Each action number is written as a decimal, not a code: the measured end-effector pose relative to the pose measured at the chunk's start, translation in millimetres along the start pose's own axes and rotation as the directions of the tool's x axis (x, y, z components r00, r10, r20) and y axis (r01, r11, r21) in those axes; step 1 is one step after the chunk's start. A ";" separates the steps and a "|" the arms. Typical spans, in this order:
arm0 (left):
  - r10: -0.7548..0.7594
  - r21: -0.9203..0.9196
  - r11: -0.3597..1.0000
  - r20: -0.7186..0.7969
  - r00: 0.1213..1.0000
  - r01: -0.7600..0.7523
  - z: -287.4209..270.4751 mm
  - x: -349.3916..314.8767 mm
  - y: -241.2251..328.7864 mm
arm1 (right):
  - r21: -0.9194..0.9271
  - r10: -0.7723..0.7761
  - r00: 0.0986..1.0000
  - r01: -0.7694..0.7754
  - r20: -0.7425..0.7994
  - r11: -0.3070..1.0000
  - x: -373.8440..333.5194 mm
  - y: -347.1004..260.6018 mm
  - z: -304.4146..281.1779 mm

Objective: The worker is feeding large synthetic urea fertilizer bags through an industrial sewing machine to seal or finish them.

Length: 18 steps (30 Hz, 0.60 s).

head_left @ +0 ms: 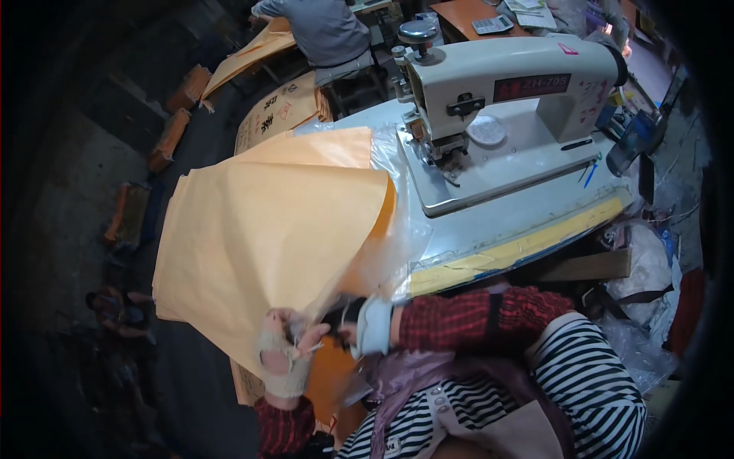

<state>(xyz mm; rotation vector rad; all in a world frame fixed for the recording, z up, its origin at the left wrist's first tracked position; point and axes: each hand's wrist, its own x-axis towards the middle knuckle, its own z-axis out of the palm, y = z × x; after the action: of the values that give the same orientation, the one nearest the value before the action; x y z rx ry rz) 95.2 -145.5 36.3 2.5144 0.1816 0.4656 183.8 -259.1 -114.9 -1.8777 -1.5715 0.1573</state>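
1. Paper sheets [260, 222] — large, tan, layered — lie across the left part of the desk [489, 229], beside the sewing machine [512, 88].
2. Left hand [283, 348], in a pale fingerless glove [287, 381], has curled fingers at their near edge; the right hand [340, 315] is just beside it. I cannot tell whether either grip is clamped on paper.
3. Likely light singly, springy, easily creased — best pinched flat along an edge.

Machine [497, 69] blocked most of table [478, 223]. Free passage ran over paper [260, 222], left of it, and along table's front strip. Loose film [388, 157] crowded gap between paper and machine.
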 end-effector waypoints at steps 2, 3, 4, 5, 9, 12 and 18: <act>0.079 0.103 0.992 -0.054 0.995 -0.073 -19.1 -14.0 -16.8 | -0.242 0.225 0.974 -0.227 -0.038 0.943 4.5 40.1 -17.0; 0.158 0.204 0.969 -0.094 0.983 -0.137 -29.7 -20.3 -25.3 | -0.357 0.342 0.921 -0.387 -0.184 0.850 -2.4 60.3 -49.2; 0.187 0.263 0.956 -0.195 0.963 -0.133 -37.7 -21.4 -32.7 | -0.280 0.606 0.764 -0.645 -0.221 0.711 -9.6 89.5 -63.5; 0.222 0.319 0.940 -0.293 0.930 -0.124 -45.8 -19.7 -40.1 | -0.197 0.812 0.533 -0.845 -0.237 0.497 -19.5 114.5 -73.7; 0.273 0.497 0.866 -0.366 0.890 -0.062 -62.2 -11.2 -58.6 | 0.134 0.670 0.499 -0.740 -0.549 0.660 -40.5 71.5 -107.8; 0.286 0.455 0.887 -0.404 0.869 -0.080 -60.1 0.6 -49.1 | 0.163 0.369 0.397 -0.464 -0.840 0.871 -40.2 83.7 -118.1; 0.270 0.400 0.913 -0.460 0.846 -0.074 -61.6 4.0 -51.9 | -0.064 0.263 0.579 -0.483 -0.772 0.873 -36.5 125.6 -125.5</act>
<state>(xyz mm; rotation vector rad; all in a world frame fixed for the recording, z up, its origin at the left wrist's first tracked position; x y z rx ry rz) 74.8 -70.0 56.3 2.7250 0.2593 1.2842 340.0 -349.9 -100.7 -2.0714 -0.6169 -0.6232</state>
